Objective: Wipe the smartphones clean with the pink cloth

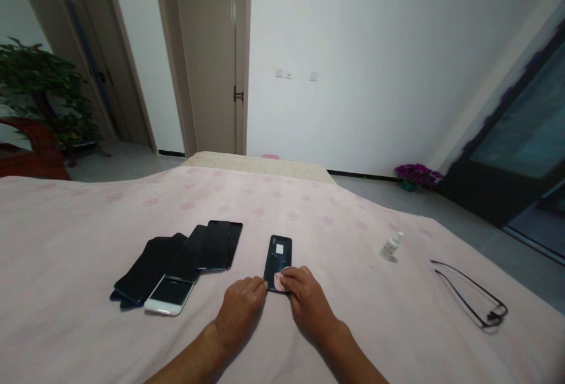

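Note:
A dark smartphone (pixel 275 260) with a white label near its top lies flat on the pink cloth cover in front of me. My left hand (pixel 241 307) is closed at the phone's lower left edge, its fingertips gripping that corner. In my right hand (pixel 308 298) a small pink wiping cloth (pixel 279 281) is pinched and pressed on the lower part of the phone. The fingers partly hide the wiping cloth. Left of my hands lies an overlapping row of several dark phones (pixel 188 254), and a white-framed phone (pixel 165 308) sits at its near end.
To the right stands a small white bottle (pixel 391 247). Dark-framed glasses (pixel 493 316) lie farther right with their temples extended. The flower-patterned pink cover (pixel 353 313) spreads under everything, with slight wrinkles. Beyond it are a closed door (pixel 209 66) and a white wall.

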Demonstrator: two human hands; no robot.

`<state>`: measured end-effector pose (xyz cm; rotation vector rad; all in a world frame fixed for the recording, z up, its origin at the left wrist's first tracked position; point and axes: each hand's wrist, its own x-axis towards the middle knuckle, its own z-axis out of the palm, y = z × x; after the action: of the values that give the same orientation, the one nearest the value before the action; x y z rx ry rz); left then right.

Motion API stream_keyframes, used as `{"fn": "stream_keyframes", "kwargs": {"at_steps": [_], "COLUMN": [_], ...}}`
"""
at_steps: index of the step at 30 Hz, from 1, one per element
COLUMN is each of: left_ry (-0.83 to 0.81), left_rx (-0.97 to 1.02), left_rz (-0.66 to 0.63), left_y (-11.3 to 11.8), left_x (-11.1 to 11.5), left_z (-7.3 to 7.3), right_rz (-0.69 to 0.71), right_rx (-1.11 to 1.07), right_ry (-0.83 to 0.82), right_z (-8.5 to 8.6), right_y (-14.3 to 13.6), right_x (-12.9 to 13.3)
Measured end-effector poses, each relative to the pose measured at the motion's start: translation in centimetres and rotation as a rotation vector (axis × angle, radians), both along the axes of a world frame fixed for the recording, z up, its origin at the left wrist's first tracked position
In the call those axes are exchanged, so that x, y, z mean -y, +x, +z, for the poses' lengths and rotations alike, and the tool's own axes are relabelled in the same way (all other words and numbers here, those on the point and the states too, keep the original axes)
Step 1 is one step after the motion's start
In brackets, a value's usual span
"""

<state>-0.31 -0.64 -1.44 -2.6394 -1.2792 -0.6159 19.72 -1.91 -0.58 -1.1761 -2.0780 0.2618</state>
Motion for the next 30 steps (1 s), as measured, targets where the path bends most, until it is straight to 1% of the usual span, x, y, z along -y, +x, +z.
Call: {"fn": "stream_keyframes", "kwargs": {"at_steps": [2, 4, 8, 10, 12, 13, 14, 16, 17, 18, 20, 22, 24, 30], "left_ry": [0.006, 0.002, -0.018, -0.022, -0.024, -0.024, -0.025, -0.022, -0.019, -0.016, -0.018, -0.045, -0.095, -0.3], "left_rx": [-0.026, -0.049, -0.086, -0.087, -0.071, -0.056, -0.035, 0.02, 0.055, 0.095, 0.184, 0.27, 0.331, 0.461], "left_rz": [0.01, 0.022, 0.029, 0.034, 0.044, 0.05, 0.058, 0.068, 0.063, 0.049, 0.002, -0.043, -0.059, -0.009], "left_y": [0.2, 0.3, 0.3, 0.3, 0.3, 0.3, 0.3, 0.3, 0.3, 0.3, 0.3, 0.6, 1.0, 2.7], "left_x": [0.1, 0.2, 0.5, 0.6, 0.6, 0.5, 0.4, 0.1, 0.0, -0.1, -0.3, -0.2, 0.0, 0.7], "left_z": [0.1, 0.3, 0.7, 0.7, 0.7, 0.7, 0.7, 0.8, 0.9, 1.0, 1.1, 1.2, 1.4, 2.7], "right_rz": [-0.047, -0.05, 0.013, 0.057, 0.045, 0.009, -0.047, -0.16, -0.193, -0.202, -0.175, -0.139, -0.121, -0.06], "right_rx": [-0.022, -0.022, -0.011, -0.041, -0.167, -0.274, -0.406, -0.706, -0.853, -0.983, -1.173, -1.266, -1.299, -1.298], "right_ry": [0.034, 0.039, 0.0, -0.019, -0.036, -0.066, -0.12, -0.282, -0.363, -0.426, -0.48, -0.499, -0.523, -0.584], "right_z": [-0.3, -0.3, 0.0, 0.2, 0.1, 0.1, 0.0, -0.1, -0.1, -0.1, -0.2, -0.3, -0.3, -0.2], "right_y": [0.3, 0.4, 0.2, 0.1, 0.1, 0.1, 0.1, 0.1, 0.1, 0.1, 0.1, -0.1, -0.3, -1.2], "right_x": [-0.3, -0.5, 0.4, 0.9, 1.2, 1.1, 0.9, 0.2, -0.1, -0.4, -0.8, -0.9, -0.8, -0.4]}}
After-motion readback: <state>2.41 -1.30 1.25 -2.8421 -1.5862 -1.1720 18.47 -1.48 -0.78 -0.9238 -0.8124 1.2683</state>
